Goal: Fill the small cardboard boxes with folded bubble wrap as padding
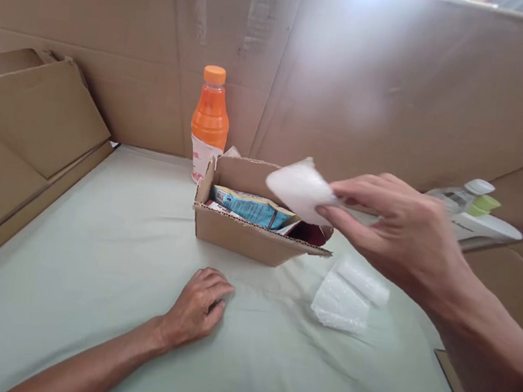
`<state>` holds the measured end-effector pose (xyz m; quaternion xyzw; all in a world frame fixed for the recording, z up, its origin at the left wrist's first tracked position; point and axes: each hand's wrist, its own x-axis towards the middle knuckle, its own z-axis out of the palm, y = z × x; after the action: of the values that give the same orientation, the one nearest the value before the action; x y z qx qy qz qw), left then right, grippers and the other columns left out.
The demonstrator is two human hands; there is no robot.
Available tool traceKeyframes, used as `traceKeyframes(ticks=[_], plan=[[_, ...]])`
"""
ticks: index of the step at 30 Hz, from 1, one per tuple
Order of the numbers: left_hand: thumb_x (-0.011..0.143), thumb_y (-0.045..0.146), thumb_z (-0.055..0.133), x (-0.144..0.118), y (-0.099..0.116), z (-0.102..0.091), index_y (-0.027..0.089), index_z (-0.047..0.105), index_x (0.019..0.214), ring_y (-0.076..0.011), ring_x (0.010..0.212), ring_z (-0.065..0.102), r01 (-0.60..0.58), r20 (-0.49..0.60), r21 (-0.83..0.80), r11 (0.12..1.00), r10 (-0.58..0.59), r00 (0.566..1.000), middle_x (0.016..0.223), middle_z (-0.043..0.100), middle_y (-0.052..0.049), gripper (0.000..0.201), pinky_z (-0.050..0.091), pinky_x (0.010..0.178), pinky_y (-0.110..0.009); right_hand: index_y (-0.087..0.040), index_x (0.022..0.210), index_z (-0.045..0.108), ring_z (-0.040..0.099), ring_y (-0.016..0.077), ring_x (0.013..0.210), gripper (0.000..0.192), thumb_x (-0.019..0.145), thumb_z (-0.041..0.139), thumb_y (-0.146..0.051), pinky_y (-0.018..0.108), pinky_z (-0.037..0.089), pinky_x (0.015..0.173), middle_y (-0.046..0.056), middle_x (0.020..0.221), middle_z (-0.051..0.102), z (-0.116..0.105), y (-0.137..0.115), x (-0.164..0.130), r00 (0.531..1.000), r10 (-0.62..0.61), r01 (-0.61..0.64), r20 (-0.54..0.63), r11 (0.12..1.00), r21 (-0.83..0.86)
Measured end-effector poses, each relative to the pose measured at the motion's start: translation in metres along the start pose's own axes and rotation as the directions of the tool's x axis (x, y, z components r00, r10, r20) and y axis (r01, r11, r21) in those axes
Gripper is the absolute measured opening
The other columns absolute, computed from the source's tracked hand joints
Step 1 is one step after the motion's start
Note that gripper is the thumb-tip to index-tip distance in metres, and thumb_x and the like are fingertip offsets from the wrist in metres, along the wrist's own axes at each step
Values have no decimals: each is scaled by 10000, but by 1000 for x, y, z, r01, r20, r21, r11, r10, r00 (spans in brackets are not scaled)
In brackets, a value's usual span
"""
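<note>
Up top, right hand (401, 230) pinches white packet (301, 188); left hand (199, 303) lies empty; labels unreadable.

An orange plastic bottle with an orange cap and a white label (209, 122) stands upright at the back of the pale green cloth-covered bench (102, 265), just behind a small brown cardboard box. Tall brown cardboard sheets (355, 73) wall the bench at the rear, one bearing strips of clear tape. Flattened brown cardboard panels (24, 126) lean along the left edge. At the far right, a clear plastic bottle with a white cap (458, 196) lies tilted beside a white and pale green container (485, 216).
</note>
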<state>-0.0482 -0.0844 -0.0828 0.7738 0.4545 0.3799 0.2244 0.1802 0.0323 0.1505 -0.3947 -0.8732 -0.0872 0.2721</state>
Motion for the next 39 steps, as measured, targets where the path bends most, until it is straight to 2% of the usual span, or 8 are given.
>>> traceKeyframes(ticks=[6, 12, 15, 20, 23, 26, 33, 39], plan=[[801, 36, 511, -2, 0, 1, 171, 658, 1097, -242, 972, 619, -29, -37, -66, 997, 27, 999, 968, 730, -79, 357, 506, 850, -412, -221, 851, 774, 710, 254, 835, 111, 833, 667, -201, 308, 440, 641, 59, 882, 774, 70, 0, 60, 747, -16, 179, 664, 967, -179], [798, 33, 502, -1, -2, 2, 174, 650, 1094, -246, 966, 624, -33, -41, -81, 996, 30, 999, 966, 731, -83, 360, 516, 846, -423, -152, 849, 771, 728, 258, 781, 177, 807, 606, -105, 295, 434, 608, 129, 839, 770, 97, -23, 72, 537, 61, 238, 841, 946, -221], [803, 35, 498, -2, -2, 4, 181, 653, 1093, -246, 964, 629, -32, -43, -83, 996, 28, 999, 959, 726, -83, 360, 525, 855, -433, -189, 930, 766, 726, 238, 798, 178, 823, 625, -177, 295, 479, 658, 86, 892, 779, 80, -10, 70, 593, 6, 137, 805, 985, -108], [863, 97, 505, -4, -3, -3, 204, 635, 1183, -237, 1014, 651, 90, -218, -125, 988, -116, 969, 1093, 690, -108, 362, 561, 846, -389, -243, 1049, 722, 709, 233, 971, 252, 918, 540, -359, 367, 546, 836, 45, 1119, 756, 29, 27, 8, 965, 202, -219, 170, 972, 89], [882, 167, 553, 1, -7, -26, 240, 522, 1373, -260, 1158, 616, 295, -416, -177, 939, -343, 842, 1347, 588, -130, 497, 547, 947, -425, -270, 966, 713, 707, 240, 965, 211, 924, 557, -406, 415, 539, 926, 37, 1078, 758, 22, 34, -58, 879, 447, -422, -163, 891, 169], [863, 226, 629, 22, -13, -53, 278, 400, 1479, -276, 1333, 517, 310, -527, -305, 901, -431, 733, 1505, 470, -119, 659, 482, 1071, -447, -254, 1080, 702, 699, 234, 856, 281, 884, 602, -430, 415, 566, 812, 60, 1075, 757, 47, 24, -102, 820, 570, -537, -47, 795, 283], [793, 264, 620, 82, 10, -44, 161, 499, 1350, -278, 1177, 624, 248, -394, -510, 824, -480, 784, 1293, 626, -133, 579, 525, 1030, -451, -184, 1141, 636, 671, 241, 791, 432, 821, 612, -474, 352, 535, 630, 98, 1014, 734, 98, 7, -105, 800, 556, -597, 227, 694, 402], [873, 249, 599, -16, 60, -10, 252, 361, 1520, -310, 1368, 503, 281, -351, -285, 917, -372, 859, 1508, 482, -133, 689, 427, 1164, -508, -202, 985, 673, 681, 288, 882, 368, 836, 631, -536, 415, 556, 787, 92, 923, 728, 72, -1, -159, 796, 583, -587, 164, 676, 444]])
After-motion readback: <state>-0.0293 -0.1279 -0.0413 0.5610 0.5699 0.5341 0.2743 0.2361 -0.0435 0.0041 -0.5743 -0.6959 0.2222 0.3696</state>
